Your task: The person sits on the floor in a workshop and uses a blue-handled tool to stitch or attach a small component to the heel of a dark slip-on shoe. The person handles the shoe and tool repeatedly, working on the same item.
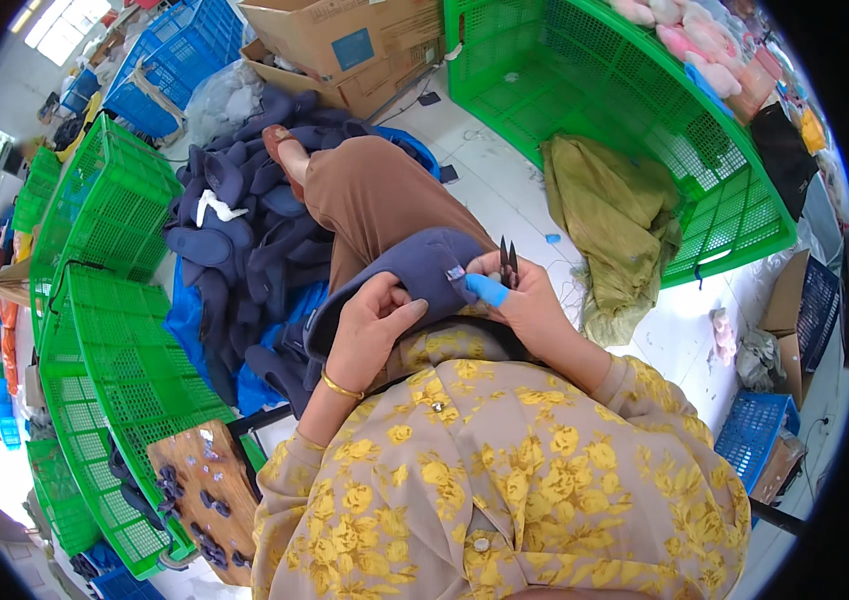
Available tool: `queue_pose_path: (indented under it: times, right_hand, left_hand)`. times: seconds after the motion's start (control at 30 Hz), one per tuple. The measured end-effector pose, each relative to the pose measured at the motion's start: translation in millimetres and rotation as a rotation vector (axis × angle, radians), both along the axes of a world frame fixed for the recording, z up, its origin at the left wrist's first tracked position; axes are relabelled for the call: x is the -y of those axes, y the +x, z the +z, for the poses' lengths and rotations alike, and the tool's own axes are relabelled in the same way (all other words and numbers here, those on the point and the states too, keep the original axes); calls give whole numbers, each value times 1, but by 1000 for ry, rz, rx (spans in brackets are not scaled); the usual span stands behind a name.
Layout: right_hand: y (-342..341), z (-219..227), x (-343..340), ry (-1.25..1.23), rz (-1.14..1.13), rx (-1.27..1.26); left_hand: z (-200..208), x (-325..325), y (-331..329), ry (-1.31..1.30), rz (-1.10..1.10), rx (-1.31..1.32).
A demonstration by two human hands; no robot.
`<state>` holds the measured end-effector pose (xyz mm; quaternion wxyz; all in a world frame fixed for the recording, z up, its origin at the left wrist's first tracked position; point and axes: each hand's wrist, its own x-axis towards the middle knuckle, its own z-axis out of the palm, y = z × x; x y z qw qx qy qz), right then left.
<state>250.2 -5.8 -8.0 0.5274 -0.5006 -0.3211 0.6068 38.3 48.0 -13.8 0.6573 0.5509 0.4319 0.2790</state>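
Across my lap lies a navy-blue padded fabric piece (422, 265), curved and rounded at its edge. My left hand (374, 325) grips its near edge between thumb and curled fingers. A small whitish tag (456, 273) shows on the piece close to my right fingers. My right hand (534, 308), with blue tape (487, 290) round one finger, is closed around dark thread snips (509, 262), blades pointing up and away from me. Its taped finger and thumb also pinch the piece beside the tag. Beyond my left hand, a heap of similar navy pieces (254, 215) rests on blue sheeting.
Green plastic mesh crates (94, 330) stand along the left, and a large green crate (584, 90) at the far right. An olive cloth (609, 215) spills over its edge. A wooden board (194, 470) with small dark scraps sits at my left. Cardboard boxes (344, 45) stand beyond.
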Motion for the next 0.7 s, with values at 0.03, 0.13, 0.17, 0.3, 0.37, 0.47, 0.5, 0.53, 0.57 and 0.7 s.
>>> queue_pose_path:
  times: [0.03,0.13,0.17,0.3,0.37,0.47,0.5,0.53,0.57,0.7]
  right_hand:
    - [-2,0,-6,14,14,33]
    - [-13,4,-28,61,79,116]
    - [-16,3,-37,67,92,151]
    - [-23,-1,-60,78,149,215]
    - [-25,1,-57,76,191,207]
    - [-24,-6,-57,160,261,294]
    - [-24,-8,-57,154,261,352]
    - [-23,-9,-56,148,259,411]
    - [-24,-9,-57,150,255,468]
    - [-28,-8,-58,180,204,513]
  left_hand:
    - [3,4,1,3,53,75]
    - [5,15,0,99,200,70]
    - [5,16,-1,130,244,94]
    - [-13,9,-1,-103,333,349]
    - [-16,7,-8,-268,351,502]
    - [-22,5,-8,-374,389,684]
    - [-22,6,-6,-382,394,684]
    - [-23,7,-4,-390,398,684]
    - [-23,6,-4,-392,398,683]
    - [-23,3,-5,-401,387,683]
